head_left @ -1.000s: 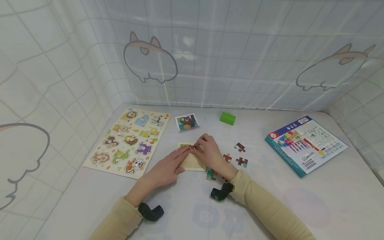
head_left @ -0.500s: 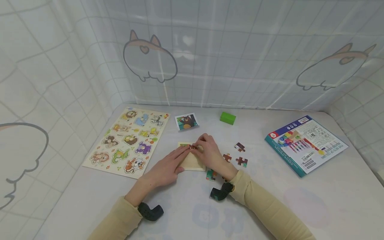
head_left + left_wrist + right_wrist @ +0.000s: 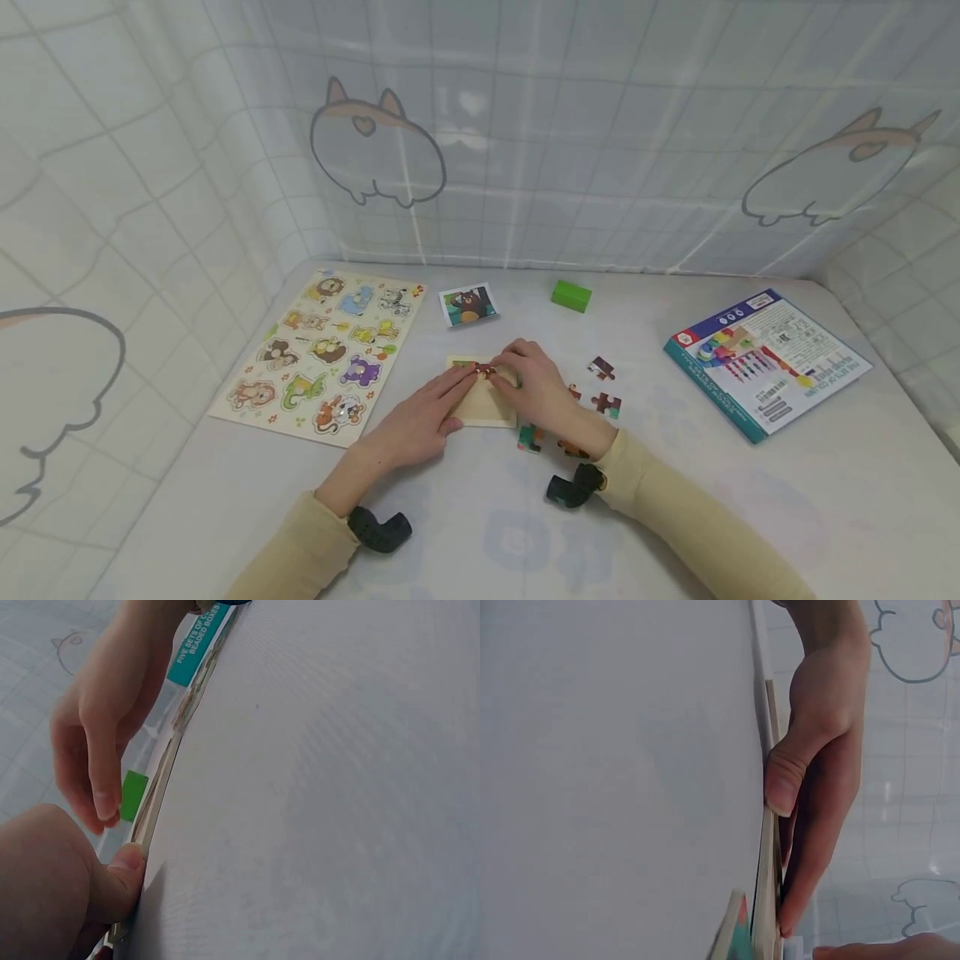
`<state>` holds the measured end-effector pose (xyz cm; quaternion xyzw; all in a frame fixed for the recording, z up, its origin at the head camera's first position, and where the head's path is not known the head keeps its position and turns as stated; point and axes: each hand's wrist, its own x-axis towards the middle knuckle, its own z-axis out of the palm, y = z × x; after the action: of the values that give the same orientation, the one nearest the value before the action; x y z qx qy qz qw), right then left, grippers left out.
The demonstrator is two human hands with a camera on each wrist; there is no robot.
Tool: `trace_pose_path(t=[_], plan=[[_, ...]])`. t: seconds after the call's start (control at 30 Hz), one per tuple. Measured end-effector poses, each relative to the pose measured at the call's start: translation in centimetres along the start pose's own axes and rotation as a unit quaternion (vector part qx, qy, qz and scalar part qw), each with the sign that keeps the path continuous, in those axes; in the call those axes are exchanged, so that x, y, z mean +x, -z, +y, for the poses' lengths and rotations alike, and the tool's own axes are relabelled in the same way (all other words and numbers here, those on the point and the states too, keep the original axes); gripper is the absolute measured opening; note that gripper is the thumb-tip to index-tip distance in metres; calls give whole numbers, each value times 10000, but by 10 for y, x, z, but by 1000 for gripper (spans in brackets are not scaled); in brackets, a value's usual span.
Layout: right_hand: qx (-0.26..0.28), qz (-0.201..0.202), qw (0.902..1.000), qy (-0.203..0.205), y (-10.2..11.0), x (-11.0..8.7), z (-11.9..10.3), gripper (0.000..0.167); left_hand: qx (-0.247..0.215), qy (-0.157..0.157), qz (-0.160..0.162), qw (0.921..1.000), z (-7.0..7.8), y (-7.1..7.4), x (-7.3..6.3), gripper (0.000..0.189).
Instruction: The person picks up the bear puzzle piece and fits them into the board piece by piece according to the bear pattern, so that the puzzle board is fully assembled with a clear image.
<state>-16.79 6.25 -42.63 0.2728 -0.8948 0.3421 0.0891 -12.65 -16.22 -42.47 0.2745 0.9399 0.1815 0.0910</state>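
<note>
A small wooden puzzle tray (image 3: 483, 406) lies on the table, with green and brown pieces along its far edge. My left hand (image 3: 420, 421) rests over the tray's left side, straight fingers reaching to a brown puzzle piece (image 3: 485, 370). Its thumb (image 3: 784, 784) touches the tray's near edge in the right wrist view. Across the tray's right side, my right hand (image 3: 534, 383) has its fingertips close by that brown piece. In the left wrist view the right hand (image 3: 112, 705) shows loosely bent fingers with nothing between them. The left fingers partly hide the pieces in the tray.
Loose puzzle pieces (image 3: 606, 404) lie right of the tray, some under my right wrist. Behind stand a bear picture card (image 3: 468, 305) and a green block (image 3: 572, 296). An animal puzzle board (image 3: 330, 354) lies left, a flat box (image 3: 768, 362) right.
My right hand and forearm have shifted a little to the right, and the right fingers have drawn slightly off the brown puzzle piece. The left hand stays where it was.
</note>
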Motion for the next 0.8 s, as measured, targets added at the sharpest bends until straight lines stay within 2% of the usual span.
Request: trace_pose_path(t=[0.17,0.4,0.8], plan=[[-25,136,9995,285,13,-12,11,17,1,12,-48,10000,0,0,0,64],[213,69,9997,24,40,-28,34,17,25,29,-84,10000,-1,-1,1,63],[244,89,9996,-56,78,-46,74,19,-48,-9,-32,10000,-2,-1,1,63]])
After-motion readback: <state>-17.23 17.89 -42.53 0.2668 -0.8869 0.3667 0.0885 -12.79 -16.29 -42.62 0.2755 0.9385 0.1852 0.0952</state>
